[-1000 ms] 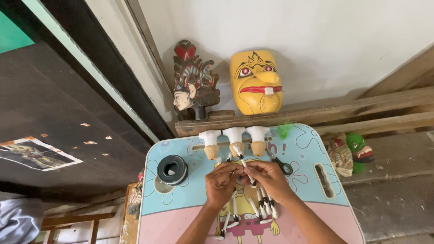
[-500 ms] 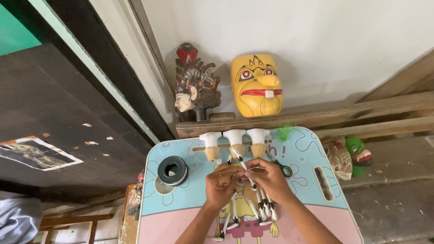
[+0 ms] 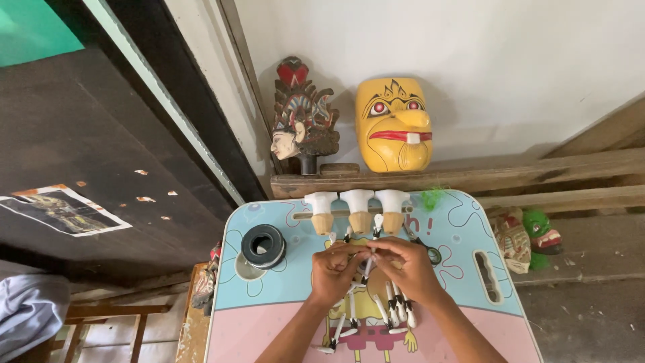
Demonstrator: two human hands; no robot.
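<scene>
The left hand (image 3: 334,271) and right hand (image 3: 408,267) meet fingertip to fingertip, pinched on a thin white stick (image 3: 366,263), one of a bundle of white black-tipped sticks (image 3: 396,310) fanned below them on the pastel cartoon-printed tabletop (image 3: 463,235). Three white-capped wooden pieces (image 3: 358,210) stand just beyond.

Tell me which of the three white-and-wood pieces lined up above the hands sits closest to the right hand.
The rightmost piece: it stands directly above the right hand, while the other two stand further left.
</scene>
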